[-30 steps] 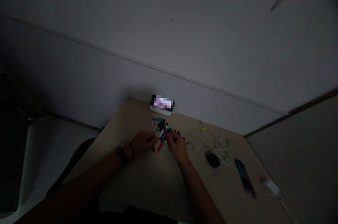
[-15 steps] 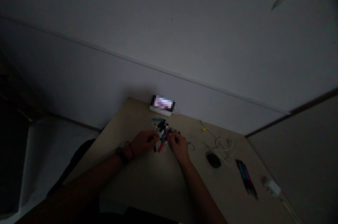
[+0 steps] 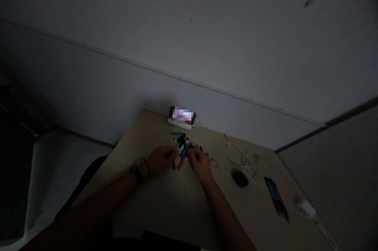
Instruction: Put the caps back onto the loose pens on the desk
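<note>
Left hand (image 3: 159, 159) and right hand (image 3: 201, 162) are curling their fingers into one small heap of slim plastic pens (image 3: 183, 149), red, blue and black, lying mid-worktop (image 3: 165, 199). The dimness is hiding whether either hand is pinching anything. The worktop is showing smooth and beige, standing against a plain pale wall (image 3: 206, 46). One oval black mouse (image 3: 239, 179) is lying at 4 o'clock from the hands, with tangled white cables (image 3: 251, 162) at 3 o'clock.

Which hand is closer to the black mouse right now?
Right. The right hand sits at the pile of pens, a short way from the mouse; the left hand is on the far side of that pile, farther off.
</note>
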{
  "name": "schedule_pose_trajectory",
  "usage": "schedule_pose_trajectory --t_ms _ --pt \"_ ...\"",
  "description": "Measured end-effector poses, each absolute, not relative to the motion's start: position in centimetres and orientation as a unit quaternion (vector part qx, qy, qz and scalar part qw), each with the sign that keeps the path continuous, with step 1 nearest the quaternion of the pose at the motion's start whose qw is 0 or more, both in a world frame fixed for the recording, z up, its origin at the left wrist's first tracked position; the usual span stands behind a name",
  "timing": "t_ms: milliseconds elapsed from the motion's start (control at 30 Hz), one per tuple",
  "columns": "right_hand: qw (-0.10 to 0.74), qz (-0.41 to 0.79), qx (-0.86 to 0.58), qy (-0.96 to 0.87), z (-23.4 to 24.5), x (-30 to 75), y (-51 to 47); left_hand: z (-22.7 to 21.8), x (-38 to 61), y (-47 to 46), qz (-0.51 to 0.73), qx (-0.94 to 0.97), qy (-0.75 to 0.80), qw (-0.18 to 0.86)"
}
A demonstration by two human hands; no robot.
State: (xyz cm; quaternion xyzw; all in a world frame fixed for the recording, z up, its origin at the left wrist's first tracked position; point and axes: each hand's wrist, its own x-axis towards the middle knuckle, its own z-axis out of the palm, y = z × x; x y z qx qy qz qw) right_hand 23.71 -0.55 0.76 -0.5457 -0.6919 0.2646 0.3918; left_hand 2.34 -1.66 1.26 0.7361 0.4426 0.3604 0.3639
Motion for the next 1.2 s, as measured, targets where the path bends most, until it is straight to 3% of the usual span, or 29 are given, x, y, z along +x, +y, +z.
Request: schedule_pose_trajectory --t_ms 1200 --pt "0.375 0.270 -0.539 -0.705 0.24 23.69 -0.45 1.53 2.45 -1.87 0.369 0.733 0.435 0.370"
